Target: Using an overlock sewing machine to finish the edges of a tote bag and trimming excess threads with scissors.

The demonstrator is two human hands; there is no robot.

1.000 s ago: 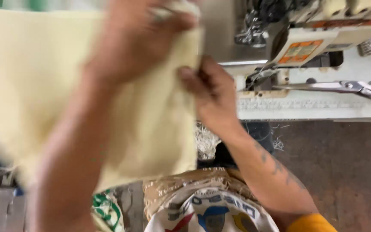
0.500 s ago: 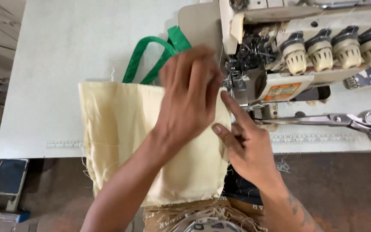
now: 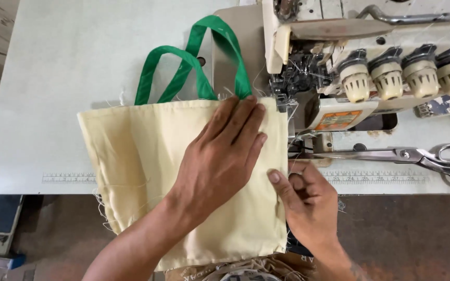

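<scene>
Left hand (image 3: 222, 156) is pressing flat, fingers spread, not gripping, on the cream tote bag (image 3: 141, 156) lying on the table (image 3: 53, 78) beside the sewing machine (image 3: 371, 67). Right hand (image 3: 308, 203) is pinching the bag's right edge — green handles (image 3: 194, 62) are pointing away, scissors (image 3: 417, 156) lying right.

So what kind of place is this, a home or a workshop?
Most likely a sewing workshop: an industrial overlock machine sits on a pale work table with a printed ruler, large shears lie beside it, and both hands hold a cream bag.

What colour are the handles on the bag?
Green handles on a cream bag; the head view shows them.
</scene>
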